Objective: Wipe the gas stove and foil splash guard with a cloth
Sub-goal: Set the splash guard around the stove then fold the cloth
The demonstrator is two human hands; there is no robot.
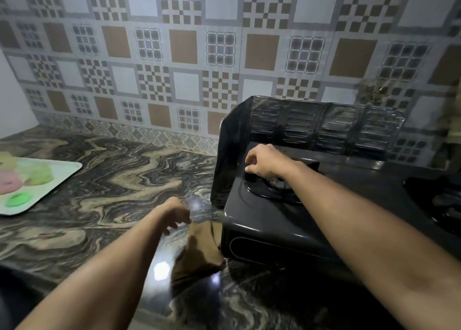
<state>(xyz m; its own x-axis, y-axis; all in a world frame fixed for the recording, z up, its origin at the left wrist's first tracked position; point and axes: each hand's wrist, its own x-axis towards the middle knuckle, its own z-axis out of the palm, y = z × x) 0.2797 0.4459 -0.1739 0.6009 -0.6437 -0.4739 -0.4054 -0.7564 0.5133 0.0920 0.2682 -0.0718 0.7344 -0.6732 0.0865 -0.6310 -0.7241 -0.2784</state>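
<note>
Cloth (199, 250) pinched in left hand (178, 213), right hand (262, 161) curled over stove (287, 220) burner — tray (62, 175) holding pastel pieces

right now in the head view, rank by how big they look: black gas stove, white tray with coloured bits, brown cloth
1. Black gas stove, clearly largest.
2. White tray, cut off by the frame edge, so unsure.
3. Brown cloth, similar to the tray and nearer the camera.

This is a home kitchen. A black gas stove (287, 205) with a foil splash guard (311, 125) stands at the right of the frame on a swirled marble-look countertop (112, 180), against a wall of patterned brown and grey tiles (174, 50). At the left edge a pale tray (63, 173) holds pink and green items.
</note>
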